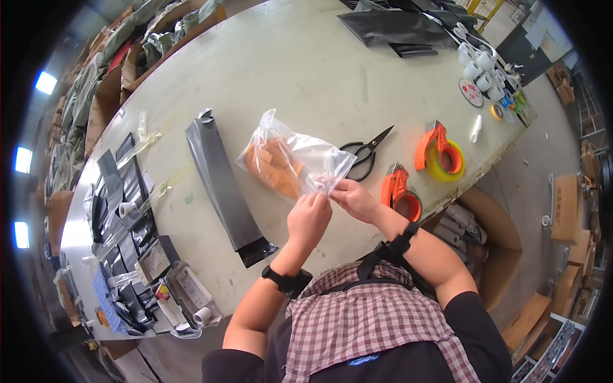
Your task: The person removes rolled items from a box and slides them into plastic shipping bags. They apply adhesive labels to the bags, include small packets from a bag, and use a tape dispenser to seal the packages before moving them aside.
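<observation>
A clear plastic bag (305, 147) lies on the table before me with an orange-brown item (273, 167) inside; what that item is I cannot make out. My left hand (310, 220) pinches the near edge of the bag. Close beside it, my right hand (354, 199) grips the same edge, fingers closed on the plastic. Just past the bag's right side rest black-handled scissors (367, 153), blades pointing away to the right. To the left of the bag lies a long, folded dark grey plastic mailing bag (220, 182).
Two orange tape dispensers (400, 195) (440, 153) stand to the right, one with yellow tape. White rolls (483, 69) and black plastic bags (393, 27) lie at the far right. Plastic scraps and trays (188, 287) cover the left end. Below the right edge is a cardboard box (501, 233).
</observation>
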Demonstrator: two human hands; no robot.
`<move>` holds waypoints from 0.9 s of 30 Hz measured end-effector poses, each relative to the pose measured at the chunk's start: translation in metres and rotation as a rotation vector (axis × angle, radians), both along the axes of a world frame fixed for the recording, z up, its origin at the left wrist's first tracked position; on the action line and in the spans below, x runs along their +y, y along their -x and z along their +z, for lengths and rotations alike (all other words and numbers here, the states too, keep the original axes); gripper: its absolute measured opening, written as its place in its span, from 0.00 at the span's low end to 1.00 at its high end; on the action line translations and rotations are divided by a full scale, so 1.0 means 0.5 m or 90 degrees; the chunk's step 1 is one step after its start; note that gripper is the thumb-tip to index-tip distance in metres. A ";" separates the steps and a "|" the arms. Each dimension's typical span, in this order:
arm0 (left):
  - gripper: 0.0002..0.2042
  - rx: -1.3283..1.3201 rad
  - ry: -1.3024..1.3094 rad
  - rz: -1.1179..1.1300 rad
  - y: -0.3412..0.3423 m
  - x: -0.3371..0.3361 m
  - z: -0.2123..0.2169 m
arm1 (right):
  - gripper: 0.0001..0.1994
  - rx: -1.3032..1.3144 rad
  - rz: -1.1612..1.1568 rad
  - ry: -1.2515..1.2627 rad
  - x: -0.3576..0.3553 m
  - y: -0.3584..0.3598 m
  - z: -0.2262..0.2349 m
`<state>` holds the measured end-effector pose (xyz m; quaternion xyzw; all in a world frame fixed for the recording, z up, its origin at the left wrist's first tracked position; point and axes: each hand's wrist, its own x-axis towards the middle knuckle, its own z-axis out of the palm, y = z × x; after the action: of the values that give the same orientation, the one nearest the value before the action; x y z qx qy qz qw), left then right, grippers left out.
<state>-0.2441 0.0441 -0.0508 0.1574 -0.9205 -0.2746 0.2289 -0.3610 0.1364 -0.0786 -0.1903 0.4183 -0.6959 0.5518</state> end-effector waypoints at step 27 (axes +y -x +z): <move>0.18 0.058 -1.043 0.382 0.057 -0.235 -0.048 | 0.20 0.639 -0.106 -0.245 -0.158 0.063 0.049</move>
<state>-0.2729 -0.0733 -0.0748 0.4968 -0.3429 -0.7843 0.1429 -0.3923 0.0575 -0.0540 -0.3609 0.7641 -0.4716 0.2520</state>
